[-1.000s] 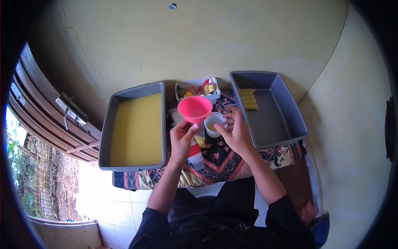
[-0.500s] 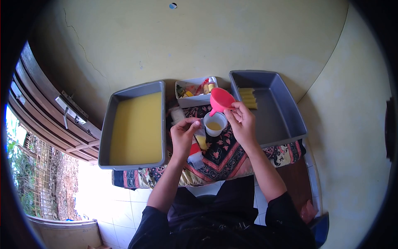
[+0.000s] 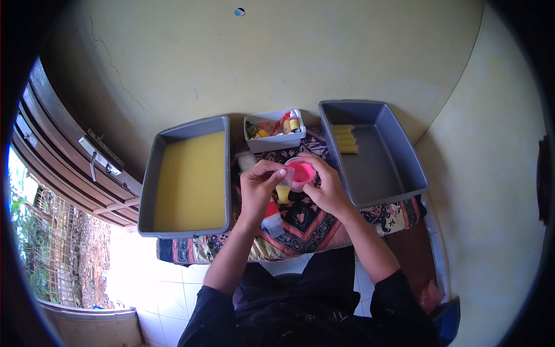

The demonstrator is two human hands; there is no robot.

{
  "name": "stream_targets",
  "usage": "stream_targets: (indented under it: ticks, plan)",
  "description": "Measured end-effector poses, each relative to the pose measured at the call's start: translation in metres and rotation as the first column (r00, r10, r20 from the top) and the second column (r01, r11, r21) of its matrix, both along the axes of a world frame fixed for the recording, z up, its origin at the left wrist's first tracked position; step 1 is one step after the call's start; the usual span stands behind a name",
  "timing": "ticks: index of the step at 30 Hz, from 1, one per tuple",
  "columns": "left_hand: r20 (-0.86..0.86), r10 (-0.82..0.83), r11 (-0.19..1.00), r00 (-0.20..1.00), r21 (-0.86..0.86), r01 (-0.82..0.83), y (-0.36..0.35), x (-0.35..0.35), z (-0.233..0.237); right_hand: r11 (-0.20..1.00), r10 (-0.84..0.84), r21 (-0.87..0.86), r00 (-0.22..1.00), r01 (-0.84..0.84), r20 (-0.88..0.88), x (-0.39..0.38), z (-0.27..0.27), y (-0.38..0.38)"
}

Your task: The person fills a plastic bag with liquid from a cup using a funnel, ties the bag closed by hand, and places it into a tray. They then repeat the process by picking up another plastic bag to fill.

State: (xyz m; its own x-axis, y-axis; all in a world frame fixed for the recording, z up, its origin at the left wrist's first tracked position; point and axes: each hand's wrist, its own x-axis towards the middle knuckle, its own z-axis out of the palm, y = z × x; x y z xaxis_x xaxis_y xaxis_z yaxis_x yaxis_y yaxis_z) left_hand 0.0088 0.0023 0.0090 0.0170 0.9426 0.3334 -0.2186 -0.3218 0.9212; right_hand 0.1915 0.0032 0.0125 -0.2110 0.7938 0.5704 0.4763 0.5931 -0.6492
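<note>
My left hand point(image 3: 261, 188) pinches the top of a small clear plastic bag point(image 3: 282, 192) with yellow liquid in its bottom, close to the left side of a white cup point(image 3: 296, 187). A pink funnel point(image 3: 302, 172) sits in the mouth of that cup and covers what is inside. Curved around the right side of the funnel's rim is my right hand point(image 3: 328, 186), its thumb on the near side and fingers on the far side. Below my left hand lies a red and clear plastic packet point(image 3: 272, 222), partly hidden.
On the left stands a grey tray point(image 3: 226, 173) of yellow liquid. Another grey tray point(image 3: 381, 173) on the right holds several filled yellow tubes point(image 3: 345, 139). A white box point(image 3: 277, 142) with small bottles is behind the cup. A patterned cloth point(image 3: 303, 222) covers the table.
My right hand has lowered the pink funnel from above the cup into its mouth. My left hand has moved slightly right with the small bag, which now hangs beside the cup.
</note>
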Motion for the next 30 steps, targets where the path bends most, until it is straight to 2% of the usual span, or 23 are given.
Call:
stream_targets:
  ticks: [1,2,3,5,6,7,8,9,11,13,16,18,19,21,22,23,24,30]
  plan:
    - [0.001,-0.005,1.0,1.0,-0.01,0.005,0.0,0.001,0.002,0.965,0.187,-0.155,0.968,-0.213,-0.166,-0.003,0.012,-0.006]
    - [0.002,-0.011,1.0,1.0,-0.02,0.011,-0.001,0.002,0.005,0.974,0.204,-0.055,0.957,-0.22,-0.208,-0.012,0.02,-0.009]
    - [0.001,-0.015,1.0,1.0,-0.022,0.015,-0.001,0.003,0.006,0.975,0.2,-0.057,0.957,-0.217,-0.209,-0.013,0.023,-0.008]
    - [-0.021,-0.052,0.999,0.998,0.004,0.052,-0.002,0.004,0.01,0.984,0.158,-0.071,0.987,-0.161,-0.037,-0.015,0.029,-0.002]
    - [-0.021,-0.049,0.999,0.999,0.008,0.05,-0.003,0.005,0.014,0.99,0.134,0.047,0.987,-0.131,-0.085,-0.02,0.033,0.001]
    - [0.074,-0.022,1.0,0.997,0.017,0.021,-0.005,0.007,0.019,0.989,0.14,0.052,0.987,-0.136,-0.084,-0.02,0.04,0.002]
    - [0.169,0.004,1.0,0.986,0.022,-0.008,-0.007,0.007,0.021,0.987,0.149,-0.037,0.983,-0.153,-0.107,-0.018,0.048,0.001]
    - [0.171,0.007,1.0,0.985,0.025,-0.012,-0.005,0.005,0.021,0.977,0.153,-0.126,0.98,-0.17,-0.13,-0.016,0.057,0.001]
    - [0.248,-0.154,0.988,0.956,0.027,0.152,0.001,-0.002,0.017,0.969,0.195,-0.116,0.966,-0.216,-0.172,-0.012,0.067,0.007]
    - [0.212,-0.156,0.987,0.965,0.01,0.158,0.001,-0.004,0.021,0.958,0.239,-0.102,0.944,-0.267,-0.228,-0.01,0.079,0.01]
    - [0.147,-0.249,0.968,0.957,0.017,0.25,0.004,-0.004,0.024,0.934,0.29,-0.126,0.915,-0.335,-0.28,-0.009,0.098,0.005]
    - [0.102,-0.413,0.911,0.905,0.033,0.412,0.01,-0.005,0.021,0.908,0.324,-0.16,0.892,-0.387,-0.315,-0.008,0.101,0.005]
    - [0.101,-0.412,0.911,0.905,0.034,0.411,0.01,-0.007,0.021,0.884,0.352,-0.183,0.869,-0.431,-0.348,-0.007,0.102,0.005]
    - [0.24,-0.587,0.79,0.773,-0.04,0.612,0.01,-0.007,0.023,0.858,0.375,-0.204,0.846,-0.472,-0.381,-0.004,0.101,0.005]
    - [0.24,-0.588,0.789,0.773,-0.039,0.613,0.01,-0.006,0.026,0.807,0.402,-0.246,0.805,-0.536,-0.437,-0.002,0.1,0.007]
    - [0.238,-0.657,0.735,0.715,-0.007,0.678,0.01,-0.004,0.029,0.749,0.423,-0.281,0.76,-0.6,-0.494,-0.001,0.099,0.008]
    - [0.233,-0.721,0.675,0.653,0.025,0.737,0.01,-0.002,0.031,0.749,0.423,-0.28,0.759,-0.6,-0.494,-0.001,0.099,0.008]
    - [0.164,-0.732,0.671,0.661,0.004,0.742,0.008,-0.003,0.023,0.694,0.359,-0.345,0.719,-0.632,-0.595,-0.001,0.093,0.003]
